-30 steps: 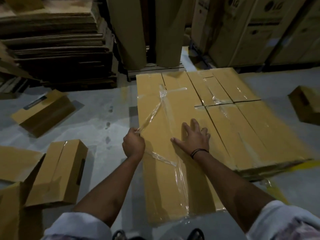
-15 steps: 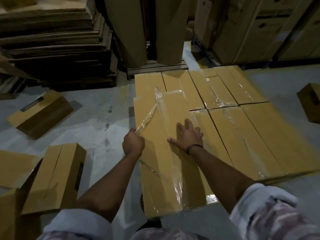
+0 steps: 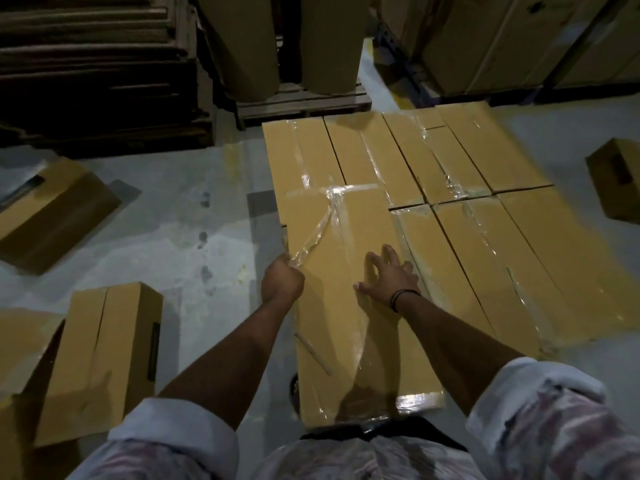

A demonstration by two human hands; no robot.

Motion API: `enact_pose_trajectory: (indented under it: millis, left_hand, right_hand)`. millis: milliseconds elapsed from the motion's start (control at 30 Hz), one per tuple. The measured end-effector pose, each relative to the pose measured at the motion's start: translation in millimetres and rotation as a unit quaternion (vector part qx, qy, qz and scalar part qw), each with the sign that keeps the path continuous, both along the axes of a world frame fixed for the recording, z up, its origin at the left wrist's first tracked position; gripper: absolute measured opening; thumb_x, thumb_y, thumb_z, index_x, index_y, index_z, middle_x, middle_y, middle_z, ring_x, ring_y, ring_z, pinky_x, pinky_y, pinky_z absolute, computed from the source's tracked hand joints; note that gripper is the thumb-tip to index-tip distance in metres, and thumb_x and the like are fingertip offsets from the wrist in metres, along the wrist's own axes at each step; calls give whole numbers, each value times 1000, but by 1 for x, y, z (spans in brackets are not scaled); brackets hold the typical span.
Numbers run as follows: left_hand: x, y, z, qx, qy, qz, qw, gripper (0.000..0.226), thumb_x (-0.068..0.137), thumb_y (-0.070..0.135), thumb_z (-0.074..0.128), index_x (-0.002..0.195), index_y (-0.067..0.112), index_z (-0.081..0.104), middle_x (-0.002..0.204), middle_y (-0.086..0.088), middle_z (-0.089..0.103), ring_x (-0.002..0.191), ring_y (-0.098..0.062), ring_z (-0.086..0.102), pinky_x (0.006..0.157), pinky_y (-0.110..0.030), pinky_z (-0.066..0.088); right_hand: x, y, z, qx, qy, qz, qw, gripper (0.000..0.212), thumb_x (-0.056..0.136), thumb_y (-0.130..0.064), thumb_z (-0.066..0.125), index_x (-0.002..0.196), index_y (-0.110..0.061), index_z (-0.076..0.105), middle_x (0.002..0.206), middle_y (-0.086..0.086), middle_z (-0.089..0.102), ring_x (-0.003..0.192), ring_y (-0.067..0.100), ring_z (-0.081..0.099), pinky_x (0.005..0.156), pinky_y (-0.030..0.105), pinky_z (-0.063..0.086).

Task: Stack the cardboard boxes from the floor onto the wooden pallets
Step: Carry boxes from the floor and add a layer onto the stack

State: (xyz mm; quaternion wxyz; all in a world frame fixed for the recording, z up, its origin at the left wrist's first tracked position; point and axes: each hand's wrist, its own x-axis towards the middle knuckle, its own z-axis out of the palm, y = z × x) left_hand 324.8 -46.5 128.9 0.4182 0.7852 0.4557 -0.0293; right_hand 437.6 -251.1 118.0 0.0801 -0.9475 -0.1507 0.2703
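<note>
Well, the long box (image 3: pixel 346 323) lay atop other boxes (image 3: pixel 519 258). My left grip (image 3: pixel 282 284) pinched its slippery loose tape (image 3: pixel 313 237); my right grip (image 3: pixel 389 282) lay flat, wide. It seemed stiff, heavy: better to hold the edges.

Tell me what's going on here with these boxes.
A person is bent over a flat layer of long cardboard boxes. The left hand grips a strand of clear plastic wrap at the left edge of the nearest box. The right hand rests with spread fingers on that box's top. Several loose boxes lie on the floor to the left and far right. Nothing is being lifted at this moment.
</note>
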Motion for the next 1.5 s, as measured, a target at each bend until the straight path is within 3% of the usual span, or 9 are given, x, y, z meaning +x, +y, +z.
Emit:
enact_pose_trajectory:
  millis: [300, 600, 767, 900, 1000, 1133, 1267, 1367, 1500]
  left_hand:
    - [36, 10, 1, 106, -44, -109, 987, 44, 96, 17, 52, 138, 21, 62, 142, -5, 54, 130, -33, 48, 108, -41, 41]
    - [127, 31, 5, 147, -40, -264, 952, 45, 98, 13, 52, 142, 21, 56, 144, -4, 56, 138, -30, 41, 104, -42, 41]
    - [172, 56, -11, 171, 36, -302, 937, 51, 103, 26, 51, 153, 24, 42, 172, -4, 11, 157, -36, 6, 124, -51, 19]
    - [191, 64, -19, 150, 57, -365, 917, 67, 103, 26, 48, 164, 23, 19, 173, -4, 5, 158, -37, -1, 127, -50, 12]
    - [190, 64, -30, 155, 58, -357, 919, 65, 106, 37, 43, 164, 26, 16, 173, -2, 5, 158, -36, -1, 127, -49, 12]
    - [191, 66, -27, 141, 69, -373, 914, 71, 104, 27, 50, 165, 28, 12, 173, 0, 1, 158, -35, -4, 126, -49, 12]
    - [196, 73, -14, 126, 109, -406, 898, 98, 92, 2, 68, 165, 20, 5, 173, -2, -5, 157, -39, -8, 127, -51, 13]
    - [194, 75, -6, 85, 60, -386, 917, 76, 97, -4, 56, 163, 16, 22, 172, -8, 11, 157, -37, 5, 124, -44, 20]
    - [176, 78, -14, -36, -161, -96, 982, 34, 100, 13, 54, 129, 22, 70, 136, -3, 67, 129, -23, 58, 99, -27, 45]
  right_hand:
    - [29, 46, 10, 12, -59, 61, 996, 65, 89, -58, 63, 146, -32, 46, 159, 2, 30, 141, 32, 28, 113, 48, 28]
    - [103, 143, 13, 88, -70, -87, 990, 51, 92, -58, 59, 125, -20, 65, 130, 9, 58, 123, 34, 47, 100, 48, 44]
    - [130, 166, 0, 27, -91, -121, 988, 50, 92, -57, 59, 121, -17, 65, 134, 8, 52, 128, 35, 42, 103, 51, 35]
    - [150, 169, -11, 23, -75, -127, 989, 36, 95, -38, 56, 122, -16, 65, 134, 7, 53, 127, 34, 43, 103, 49, 34]
    - [172, 171, -4, 137, -7, -235, 962, 38, 94, -41, 56, 119, -14, 68, 128, 7, 61, 123, 34, 50, 102, 41, 39]
    - [214, 177, 35, 381, 35, -289, 878, 14, 99, -17, 58, 89, -13, 67, 84, 0, 58, 91, 17, 52, 54, 5, 36]
    - [239, 182, 69, 432, 76, -230, 869, 43, 98, -8, 60, 140, -14, 58, 139, 4, 58, 126, 19, 52, 99, 21, 42]
    - [240, 172, 60, 345, 66, -184, 918, 64, 98, -9, 59, 157, -18, 34, 155, 8, 44, 140, 23, 44, 106, 25, 37]
    - [204, 141, 15, 266, 48, -190, 944, 56, 89, -25, 69, 143, -22, 55, 140, 6, 60, 130, 27, 55, 107, 36, 46]
